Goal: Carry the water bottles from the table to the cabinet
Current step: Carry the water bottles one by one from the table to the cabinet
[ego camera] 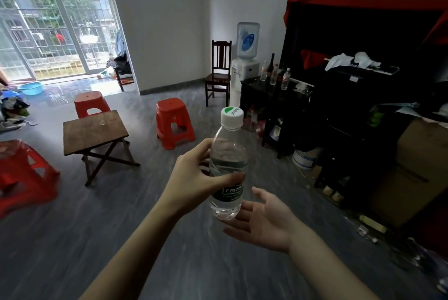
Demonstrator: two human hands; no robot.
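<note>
My left hand (194, 178) grips a clear water bottle (228, 161) with a white cap and dark green label, held upright in front of me. My right hand (264, 217) is open, palm up, just below and right of the bottle's base, apart from it or barely touching. The small wooden folding table (94, 130) stands to the left with no bottle on it. The black cabinet (274, 96) stands ahead on the right, and several water bottles (274, 74) stand on its top.
Red plastic stools (174, 123) (89, 103) (21, 171) surround the table. A wooden chair (219, 74) and a water dispenser (247, 57) stand beside the cabinet. Cardboard boxes (412, 169) and clutter line the right wall. Grey floor stretches between me and the cabinet.
</note>
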